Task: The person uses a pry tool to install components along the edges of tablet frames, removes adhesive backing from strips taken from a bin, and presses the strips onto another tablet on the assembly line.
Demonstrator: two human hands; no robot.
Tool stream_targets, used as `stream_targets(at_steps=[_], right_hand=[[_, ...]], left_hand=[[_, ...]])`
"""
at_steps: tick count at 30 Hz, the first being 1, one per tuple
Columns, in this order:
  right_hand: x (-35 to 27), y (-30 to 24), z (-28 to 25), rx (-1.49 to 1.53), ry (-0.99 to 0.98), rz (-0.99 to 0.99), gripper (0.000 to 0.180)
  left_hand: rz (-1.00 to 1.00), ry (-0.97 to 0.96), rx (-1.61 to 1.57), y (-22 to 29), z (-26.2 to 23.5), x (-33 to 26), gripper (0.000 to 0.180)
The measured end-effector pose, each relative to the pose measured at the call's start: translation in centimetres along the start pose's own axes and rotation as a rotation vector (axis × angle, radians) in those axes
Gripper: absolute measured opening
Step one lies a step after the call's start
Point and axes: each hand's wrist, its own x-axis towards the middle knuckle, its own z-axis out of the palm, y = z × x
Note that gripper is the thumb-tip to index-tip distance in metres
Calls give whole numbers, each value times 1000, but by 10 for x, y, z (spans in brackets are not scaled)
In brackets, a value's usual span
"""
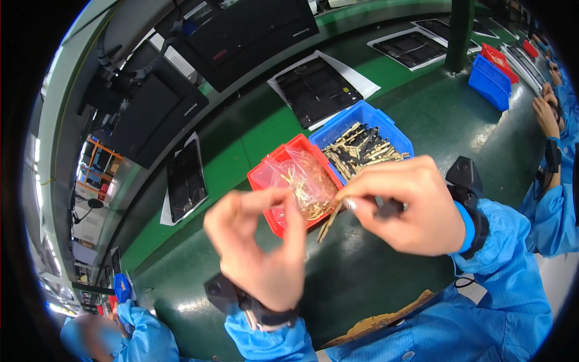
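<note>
My right hand (410,205) pinches a thin gold-brown strip (327,227) between thumb and fingertips; it seems bent or doubled and hangs down over the green bench. To its left, my left hand (259,247) is raised in front of a red bin, thumb and forefinger brought together. Motion blurs that hand, and whatever may lie in its pinch cannot be made out. The red bin (263,176) holds a clear plastic bag (310,181) with small pale-gold pieces. Touching it on the right, a blue bin (386,123) contains many black and gold strips (362,148).
Beyond the bins, a black flat panel (316,89) lies on a white sheet; another panel (186,181) rests at left. Dark monitors (241,42) hang above. A green post (460,36) and another blue bin (490,83) stand at right. Co-workers' hands (546,111) show at the right edge.
</note>
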Motion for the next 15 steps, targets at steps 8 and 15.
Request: stream_targets(at_steps=[8, 15], right_hand=[[11, 25, 0, 83, 92, 237, 15], [15, 35, 0, 38, 70, 298, 20]], left_hand=[[-305, -239, 177, -47, 19, 4, 32], [-362, -282, 98, -52, 17, 7, 30]])
